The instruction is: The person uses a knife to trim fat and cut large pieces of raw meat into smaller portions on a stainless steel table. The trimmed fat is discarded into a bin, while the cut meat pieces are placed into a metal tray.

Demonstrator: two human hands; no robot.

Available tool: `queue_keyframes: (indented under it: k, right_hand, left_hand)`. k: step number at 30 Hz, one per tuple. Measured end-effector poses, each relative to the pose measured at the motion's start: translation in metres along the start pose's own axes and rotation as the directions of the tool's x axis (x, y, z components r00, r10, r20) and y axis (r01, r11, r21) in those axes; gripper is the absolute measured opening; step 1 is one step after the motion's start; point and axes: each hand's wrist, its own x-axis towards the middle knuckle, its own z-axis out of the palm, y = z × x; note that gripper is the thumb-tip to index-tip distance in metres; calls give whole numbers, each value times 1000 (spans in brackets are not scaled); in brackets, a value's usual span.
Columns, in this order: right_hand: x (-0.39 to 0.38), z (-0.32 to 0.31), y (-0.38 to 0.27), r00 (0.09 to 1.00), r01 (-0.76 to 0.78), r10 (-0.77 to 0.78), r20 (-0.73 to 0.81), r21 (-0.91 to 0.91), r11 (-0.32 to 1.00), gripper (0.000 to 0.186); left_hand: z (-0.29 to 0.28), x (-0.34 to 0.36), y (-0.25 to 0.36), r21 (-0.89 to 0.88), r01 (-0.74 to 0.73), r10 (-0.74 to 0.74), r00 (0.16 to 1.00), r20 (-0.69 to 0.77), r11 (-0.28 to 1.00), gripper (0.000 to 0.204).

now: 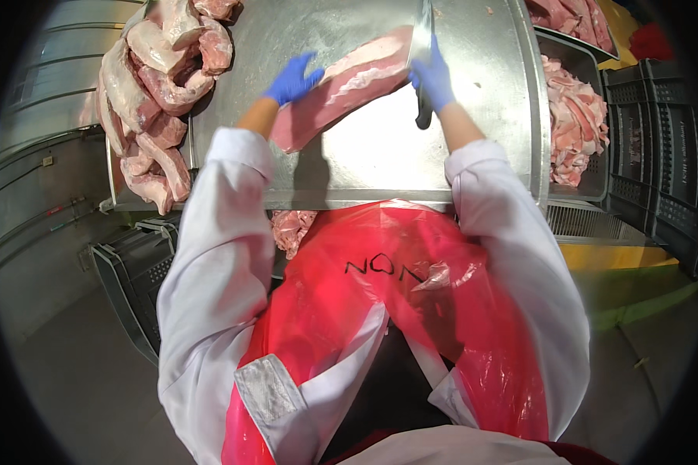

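A long slab of pink meat (353,84) with pale streaks of fat lies slantwise on the metal work table (380,155). My left hand (293,79), in a blue glove, rests at its left side with fingers and thumb apart. On the other side, my blue-gloved right hand (434,81) grips a knife (423,115). Its black handle points toward me, and its bright blade reaches away along the slab's right end. Glare and the hand hide part of the blade, so I cannot tell whether it touches the meat.
Large raw meat pieces (151,77) are heaped at the table's left edge. On the right, a dark crate (593,167) holds pale trimmings (574,116), beside stacked black crates (655,147). Another dark crate (136,263) stands low on the left. More meat scraps (291,230) show below the near edge.
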Motion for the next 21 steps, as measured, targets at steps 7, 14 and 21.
queue_keyframes:
  k: [7,14,21]
  right_hand:
    - [4,22,20,981,-21,20,-193,-6,1000,85]
    - [-16,68,31,955,32,-63,-291,-112,993,86]
    - [-76,103,63,963,18,-51,-263,-126,992,86]
  left_hand:
    - [83,-65,-3,-147,123,-152,967,-203,981,57]
    - [64,-63,12,-211,-77,33,979,-203,975,52]
    - [65,-60,1,-243,-116,76,983,-169,963,50]
